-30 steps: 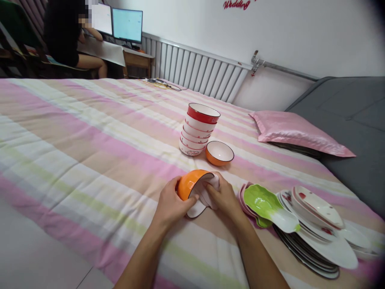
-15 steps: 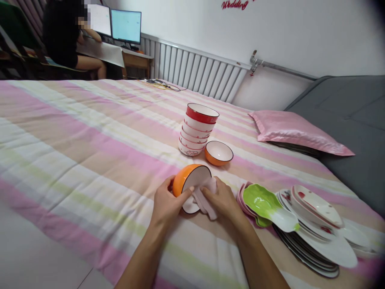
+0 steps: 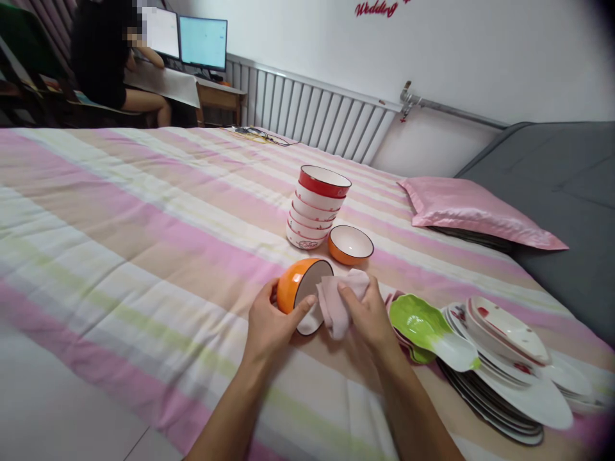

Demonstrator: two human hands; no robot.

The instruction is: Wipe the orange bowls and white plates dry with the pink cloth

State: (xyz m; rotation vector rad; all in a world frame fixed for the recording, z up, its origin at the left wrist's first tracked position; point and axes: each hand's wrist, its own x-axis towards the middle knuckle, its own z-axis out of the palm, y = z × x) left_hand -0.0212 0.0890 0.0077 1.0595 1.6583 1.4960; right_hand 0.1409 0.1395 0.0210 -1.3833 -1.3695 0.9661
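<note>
My left hand (image 3: 273,320) grips an orange bowl (image 3: 291,287), tilted on its side with its white inside turned to the right. The thumb lies over the bowl's rim. In my right hand (image 3: 369,317) is a folded pale pink cloth (image 3: 336,304), pinched between thumb and fingers just right of the bowl's opening. A second orange bowl (image 3: 350,246) stands upright a little beyond. Behind it to the left rises a stack of white and red bowls (image 3: 317,208), the top one with a red outside.
Right of my hands lie a green leaf-shaped dish (image 3: 418,320), stacked plates (image 3: 500,410) and oval dishes (image 3: 512,330). A pink pillow (image 3: 475,208) rests by the grey headboard (image 3: 552,166). Cables (image 3: 262,136) lie at the striped bed's (image 3: 144,256) far edge. A person (image 3: 103,57) sits at a desk.
My right hand has drawn the cloth out of the bowl, to the right and slightly up. The bowl stays in my left hand, turned slightly.
</note>
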